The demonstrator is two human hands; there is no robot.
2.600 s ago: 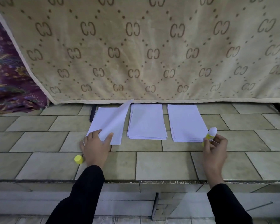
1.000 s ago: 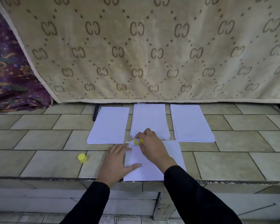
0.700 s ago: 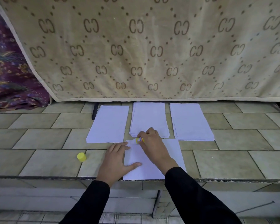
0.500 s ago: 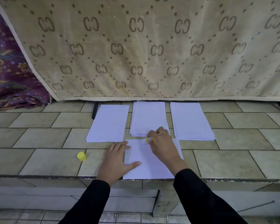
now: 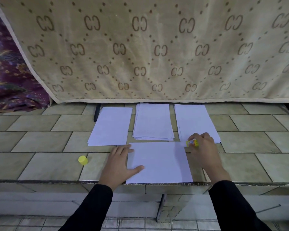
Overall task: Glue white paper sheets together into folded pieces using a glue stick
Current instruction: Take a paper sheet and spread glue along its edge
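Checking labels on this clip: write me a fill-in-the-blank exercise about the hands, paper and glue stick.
The hand pressing the single sheet flat is the person's ____.
The other hand holds the glue stick at the sheet's far ____ corner.
Behind the sheet lie ____ paper stacks.
The loose cap is ____.
Missing: left; right; three; yellow.

A beige patterned blanket (image 5: 157, 47) hangs behind a tiled ledge (image 5: 40, 142); purple floral cloth (image 5: 10, 77) at left.
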